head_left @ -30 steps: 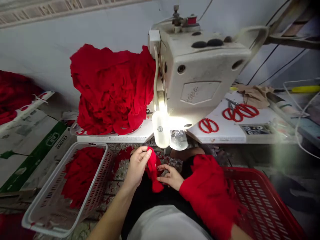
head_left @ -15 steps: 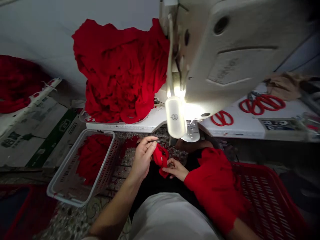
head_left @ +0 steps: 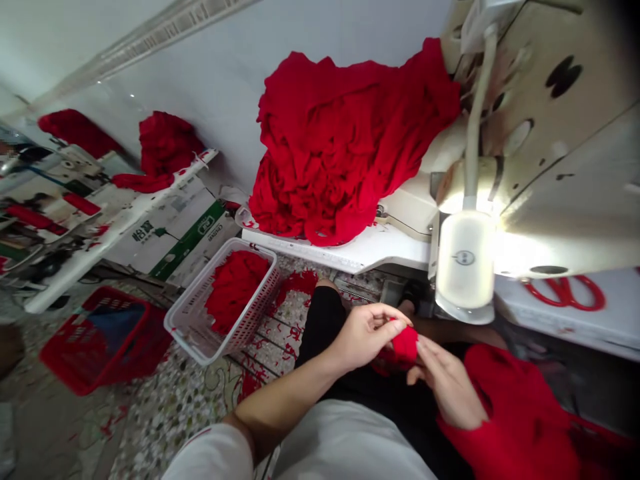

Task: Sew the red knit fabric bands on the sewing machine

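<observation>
Over my lap, my left hand (head_left: pixel 367 335) pinches the edge of a small section of red knit fabric (head_left: pixel 404 345) between thumb and fingers. My right hand (head_left: pixel 447 381) grips the other side of that section, close to the left. More red fabric is bunched around my right wrist and forearm as a red garment (head_left: pixel 520 413), hanging down to the right. Whether the small section joins the garment is hidden behind my hand. A sewing machine (head_left: pixel 560 153) with a lit lamp (head_left: pixel 465 260) stands just beyond my hands.
A big heap of red fabric (head_left: pixel 340 147) lies on the white machine table (head_left: pixel 345 255). Left on the floor are a white basket (head_left: pixel 173 327) holding red pieces and a red basket (head_left: pixel 145 333). Red-handled scissors (head_left: pixel 567 293) rest on the right. Red scraps litter the floor.
The head view has swung left, so the heap, machine and hands appear further right. Both hands still hold the red fabric, now drawn closer together.
</observation>
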Motion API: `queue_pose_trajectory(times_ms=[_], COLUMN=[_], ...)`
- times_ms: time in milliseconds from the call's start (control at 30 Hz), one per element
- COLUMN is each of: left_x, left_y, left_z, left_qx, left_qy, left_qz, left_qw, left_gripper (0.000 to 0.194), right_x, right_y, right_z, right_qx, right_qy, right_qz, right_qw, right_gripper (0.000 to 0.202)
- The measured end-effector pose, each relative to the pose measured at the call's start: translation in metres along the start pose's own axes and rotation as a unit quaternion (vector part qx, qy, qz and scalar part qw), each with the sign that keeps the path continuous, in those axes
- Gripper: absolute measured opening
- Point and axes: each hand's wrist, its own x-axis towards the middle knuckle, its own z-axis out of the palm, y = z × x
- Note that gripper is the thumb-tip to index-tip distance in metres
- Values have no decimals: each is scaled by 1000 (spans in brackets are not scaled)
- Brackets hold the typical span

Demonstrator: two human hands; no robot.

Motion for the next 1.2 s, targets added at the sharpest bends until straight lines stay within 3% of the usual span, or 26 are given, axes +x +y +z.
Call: queue_pose_trajectory(times_ms=[100, 133, 200, 300, 400, 500, 567, 667, 800, 900, 967, 1067, 1133, 1200], left_x=[5, 7, 10, 13, 16, 16, 16, 16, 13, 13, 14, 17, 20, 23], left_y=[7, 9, 13, 16, 19, 24, 27, 27, 23, 26, 30, 38, 42, 47], left_z=[-1, -4, -14, -26, -23, -9, 0, 6, 4, 2, 1, -2, -4, -5], left_qx=[65, 101, 197, 353, 393, 344, 319, 315, 249, 183, 209, 298, 335, 342], left_qy=[12, 12, -12, -143, -266, -345, -366, -337, -208, -153, -145, -136, -145, -158], left_qz=[36, 47, 62, 85, 112, 92, 62, 37, 9, -5, 40, 162, 210, 218], left_qw=[997, 994, 978, 921, 873, 868, 872, 887, 946, 971, 966, 931, 907, 900], left_gripper=[30, 30, 30, 25, 24, 30, 34, 34, 24, 33, 29, 23, 25, 25], right_x=[-7, -9, -15, -24, -29, -30, -30, -30, -32, -32, -35, -43, -50, -54], right_y=[-14, -21, -37, -61, -78, -84, -85, -82, -73, -69, -72, -85, -95, -104], right_z=[4, 1, -9, -27, -38, -42, -45, -49, -53, -50, -46, -37, -31, -27], right_qx=[-98, -134, -198, -288, -375, -405, -396, -337, -183, -97, -89, -134, -191, -245], right_qy=[-137, -150, -114, -42, -47, -90, -112, -115, -47, -18, 1, 45, 83, 117], right_qz=[60, 60, 2, -136, -196, -213, -225, -224, -139, -102, -112, -169, -231, -288], right_qw=[984, 978, 974, 947, 905, 885, 883, 907, 972, 990, 990, 975, 951, 918], right_gripper=[79, 81, 68, 50, 36, 27, 29, 31, 37, 37, 36, 31, 27, 24])
